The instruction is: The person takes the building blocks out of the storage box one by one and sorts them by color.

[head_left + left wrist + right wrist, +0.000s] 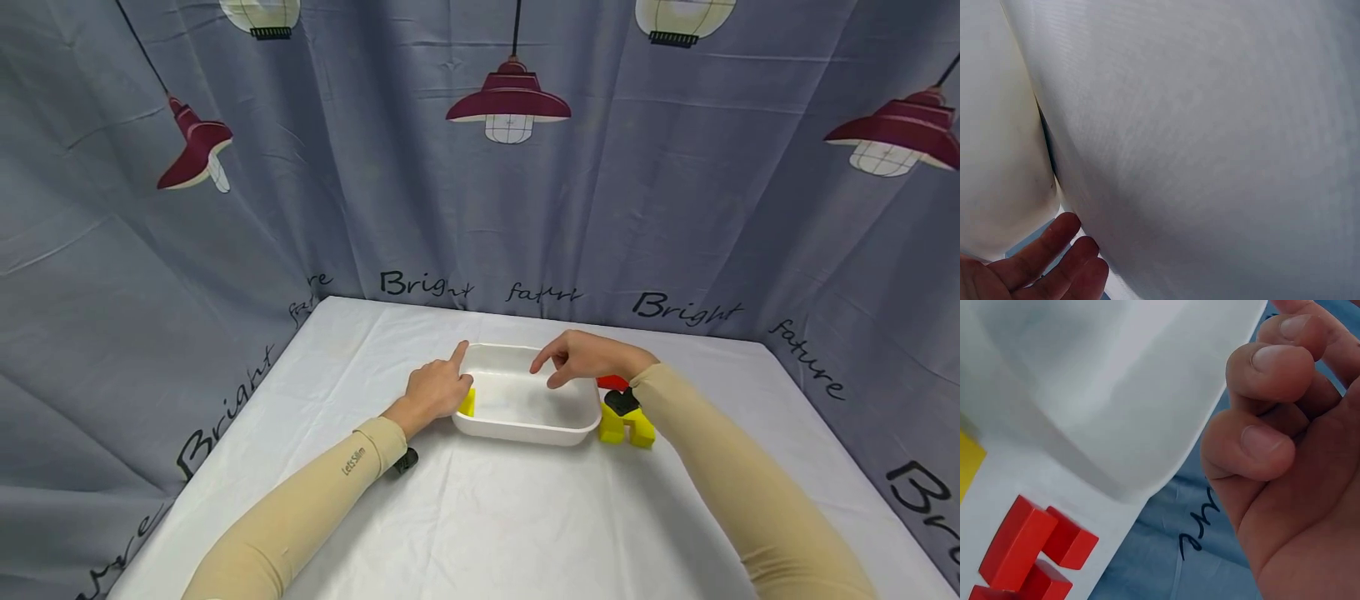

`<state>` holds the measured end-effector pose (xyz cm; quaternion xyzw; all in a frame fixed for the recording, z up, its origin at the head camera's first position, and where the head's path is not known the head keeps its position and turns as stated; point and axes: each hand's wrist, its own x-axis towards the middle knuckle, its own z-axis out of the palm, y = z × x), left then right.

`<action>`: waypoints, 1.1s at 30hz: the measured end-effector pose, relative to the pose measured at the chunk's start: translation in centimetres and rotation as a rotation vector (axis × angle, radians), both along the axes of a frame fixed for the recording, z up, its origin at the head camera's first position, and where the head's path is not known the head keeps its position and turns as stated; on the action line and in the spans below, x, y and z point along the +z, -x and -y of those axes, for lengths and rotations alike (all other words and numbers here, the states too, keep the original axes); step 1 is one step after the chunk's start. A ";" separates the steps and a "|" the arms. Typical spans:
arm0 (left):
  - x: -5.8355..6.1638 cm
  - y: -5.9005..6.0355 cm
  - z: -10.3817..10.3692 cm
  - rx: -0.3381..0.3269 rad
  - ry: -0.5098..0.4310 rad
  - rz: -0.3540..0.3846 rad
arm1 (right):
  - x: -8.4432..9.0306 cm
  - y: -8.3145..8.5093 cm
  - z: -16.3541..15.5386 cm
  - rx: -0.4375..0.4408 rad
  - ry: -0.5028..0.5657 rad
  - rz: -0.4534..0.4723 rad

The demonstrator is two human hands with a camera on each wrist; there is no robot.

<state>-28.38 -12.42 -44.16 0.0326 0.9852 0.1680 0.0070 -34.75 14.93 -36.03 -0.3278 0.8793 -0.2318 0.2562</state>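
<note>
A white rectangular tub (pixel 525 434) stands on the table. At its left side is my left hand (pixel 437 387), thumb over the rim and index finger stretched along it; several fingertips (pixel 1088 250) show against the outer wall in the left wrist view. Beside that thumb, inside the tub, a yellow block (pixel 467 403) is partly hidden. My right hand (pixel 588 354) hovers over the tub's right part, holding nothing, its thumb and index finger apart and the other fingers loosely bent. Red blocks (pixel 1017 544) and yellow blocks (pixel 627 428) lie right of the tub, partly covered by the right wrist.
A white cloth covers the table (pixel 510 525). Grey-blue curtains (pixel 420 183) with printed lamps and lettering hang behind and on both sides. Small black wrist cameras are strapped under both wrists.
</note>
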 end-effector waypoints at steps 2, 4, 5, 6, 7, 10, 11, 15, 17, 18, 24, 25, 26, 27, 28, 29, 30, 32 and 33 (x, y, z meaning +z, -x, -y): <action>0.0 0.0 0.0 -0.004 0.005 -0.001 | -0.2 0.3 0.3 0.006 -0.007 0.001; 0.1 -0.1 0.0 -0.007 0.012 -0.003 | -0.3 0.5 0.7 0.010 -0.015 0.000; 0.1 -0.1 0.0 -0.007 0.016 -0.004 | -0.3 0.6 0.9 0.013 -0.015 0.001; 0.0 -0.1 0.1 -0.008 0.019 -0.004 | -0.4 0.7 1.1 0.017 -0.015 0.000; 0.0 -0.1 0.1 -0.007 0.020 -0.005 | -0.4 0.8 1.3 0.016 -0.017 0.003; -0.1 0.0 0.1 -0.007 0.024 -0.003 | -0.6 1.2 1.8 0.020 -0.021 0.005; -0.1 0.0 0.1 -0.007 0.024 -0.001 | -0.7 1.2 2.0 0.021 -0.022 0.009; -0.1 0.1 0.1 -0.009 0.029 0.006 | -1.1 1.5 2.6 0.021 -0.038 0.023; -0.1 0.1 0.0 -0.012 0.037 0.007 | -1.2 1.7 2.8 0.023 -0.039 0.031; -0.1 0.2 0.0 -0.012 0.040 0.008 | -1.3 1.7 3.0 0.024 -0.039 0.036; -0.1 0.1 -0.1 -0.014 0.057 0.007 | -2.0 2.0 4.2 0.053 -0.026 0.047; -0.1 0.2 -0.1 -0.013 0.059 0.005 | -2.1 2.1 4.4 0.060 -0.025 0.045; -0.1 0.2 -0.1 -0.012 0.062 0.006 | -2.2 2.1 4.6 0.064 -0.026 0.046; -0.1 0.1 -0.1 -0.012 0.062 0.007 | -2.3 2.1 4.8 0.069 -0.027 0.047; -0.1 0.1 -0.1 -0.011 0.059 0.007 | -2.4 2.1 5.0 0.072 -0.028 0.049; -0.1 0.1 -0.1 -0.011 0.059 0.006 | -2.5 2.1 5.2 0.074 -0.029 0.051; -0.1 0.1 -0.1 -0.010 0.057 0.005 | -2.6 2.2 5.4 0.075 -0.031 0.055; 0.0 0.1 -0.1 -0.009 0.055 0.006 | -2.8 2.1 5.8 0.076 -0.031 0.056; 0.0 0.1 -0.1 -0.008 0.054 0.005 | -2.9 2.2 6.0 0.078 -0.031 0.053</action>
